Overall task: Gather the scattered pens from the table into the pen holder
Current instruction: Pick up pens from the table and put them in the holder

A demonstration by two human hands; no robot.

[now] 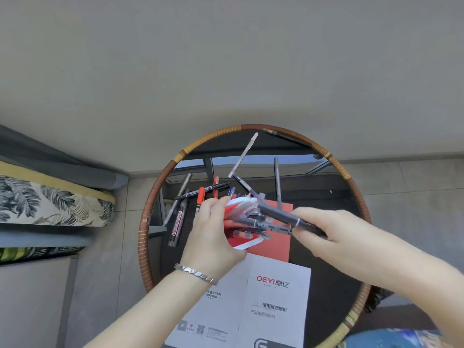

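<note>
Several pens (200, 194) lie far-left on the table (326, 194), loose. Left hand (213, 234) grips the holder (238, 209), tilted toward the right hand (324, 229), whose fingers pinch a black pen (283, 217) at its mouth, likely for easy insertion.

The left hand (213, 237) covers most of the pen holder (241, 209), so its shape cannot be told. Pens (253, 219) bunched at its mouth blur together, uncountable. Below the holder, the white booklet (276, 297) runs off the bottom edge; its small print is unreadable. The worktop (326, 247) rim is cut off there too.
</note>
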